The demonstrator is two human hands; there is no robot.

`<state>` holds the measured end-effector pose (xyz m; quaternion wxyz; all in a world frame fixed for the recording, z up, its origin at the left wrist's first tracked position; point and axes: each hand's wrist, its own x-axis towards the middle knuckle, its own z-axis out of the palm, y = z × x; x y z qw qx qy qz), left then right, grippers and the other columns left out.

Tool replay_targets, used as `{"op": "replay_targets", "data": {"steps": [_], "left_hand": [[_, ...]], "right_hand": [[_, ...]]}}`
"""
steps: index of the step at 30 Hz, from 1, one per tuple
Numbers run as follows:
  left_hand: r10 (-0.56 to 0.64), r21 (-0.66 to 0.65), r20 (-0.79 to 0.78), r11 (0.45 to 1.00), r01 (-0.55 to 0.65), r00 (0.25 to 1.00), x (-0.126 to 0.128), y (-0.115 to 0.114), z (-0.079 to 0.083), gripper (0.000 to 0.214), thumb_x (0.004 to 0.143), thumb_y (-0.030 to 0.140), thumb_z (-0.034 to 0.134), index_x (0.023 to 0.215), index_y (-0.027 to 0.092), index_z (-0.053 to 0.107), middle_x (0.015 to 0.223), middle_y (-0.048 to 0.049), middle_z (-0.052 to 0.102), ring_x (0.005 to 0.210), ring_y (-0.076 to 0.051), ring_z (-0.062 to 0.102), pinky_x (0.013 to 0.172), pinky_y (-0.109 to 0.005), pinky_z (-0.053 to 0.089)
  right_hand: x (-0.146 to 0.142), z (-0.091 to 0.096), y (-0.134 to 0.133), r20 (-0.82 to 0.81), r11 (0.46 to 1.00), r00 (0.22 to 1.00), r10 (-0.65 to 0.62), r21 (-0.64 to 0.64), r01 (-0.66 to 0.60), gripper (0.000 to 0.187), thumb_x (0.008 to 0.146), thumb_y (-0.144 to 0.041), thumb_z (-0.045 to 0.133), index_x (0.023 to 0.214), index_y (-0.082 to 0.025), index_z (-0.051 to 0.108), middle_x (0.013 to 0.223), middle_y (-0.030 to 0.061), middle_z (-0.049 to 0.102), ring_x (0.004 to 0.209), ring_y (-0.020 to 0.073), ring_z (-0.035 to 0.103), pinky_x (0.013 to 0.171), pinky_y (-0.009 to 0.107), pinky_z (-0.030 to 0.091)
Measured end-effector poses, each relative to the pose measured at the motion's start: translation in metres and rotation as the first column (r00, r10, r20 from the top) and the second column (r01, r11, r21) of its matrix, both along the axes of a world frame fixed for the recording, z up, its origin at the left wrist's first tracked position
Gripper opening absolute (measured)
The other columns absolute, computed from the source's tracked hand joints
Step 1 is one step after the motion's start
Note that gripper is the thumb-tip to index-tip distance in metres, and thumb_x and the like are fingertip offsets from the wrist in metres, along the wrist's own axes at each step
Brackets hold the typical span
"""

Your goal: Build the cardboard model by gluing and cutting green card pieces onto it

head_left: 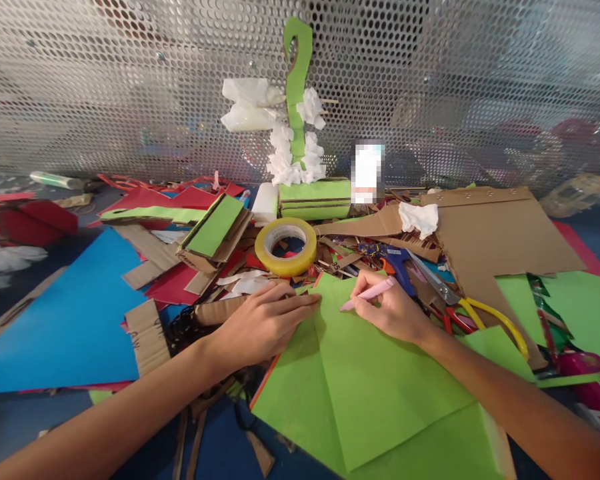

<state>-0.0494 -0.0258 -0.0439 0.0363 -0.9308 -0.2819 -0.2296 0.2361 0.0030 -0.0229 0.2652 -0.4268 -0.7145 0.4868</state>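
1. We look down at green paper (395,393), at the near middle of the cluttered table, with its top sheet lying over more green.
2. Our right hand (393,310) is closed around a pink pen (375,292), pinching it between thumb and fingers over the far part of the paper. The pen slants with its lower end toward the left; we cannot tell whether it touches the sheet.
3. Our left hand (267,319) lies palm down, fingers nearly straight and close together, with the fingertips on the paper's left edge. We see nothing gripped in it.
4. Just beyond the left hand, we find a roll of yellow tape (287,268) lying flat among scraps.
5. Beyond the right hand lie scissors (443,291) with yellow handles, beside a blue tool (401,267).
6. To the left we see a large blue sheet (75,327); to the right, brown cardboard (495,230).
7. Farther back stands a green box (315,200). Behind it a hooked green shape (296,87) rises upright, with crumpled white tissue (285,153) bunched at its sides.
8. Across the back, we face a perforated metal screen (130,80).
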Motion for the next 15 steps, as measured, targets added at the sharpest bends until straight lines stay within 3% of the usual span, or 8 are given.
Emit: {"op": "replay_targets", "data": {"steps": [15], "left_hand": [[-0.015,0.001,0.036,1.000,0.015,0.999,-0.0015,0.0028,-0.0009,0.038,0.098,0.006,0.052,0.126,0.018,0.075,0.125,-0.0091,0.079,0.098,-0.021,0.066,0.086,-0.036,0.059]], "right_hand": [[-0.0002,0.0021,-0.0013,-0.006,0.999,1.000,0.030,-0.018,-0.030,0.014,0.084,-0.023,0.068,0.075,-0.021,0.058,0.070,-0.0023,0.058,0.065,0.0146,0.054,0.059,0.028,0.037]]}}
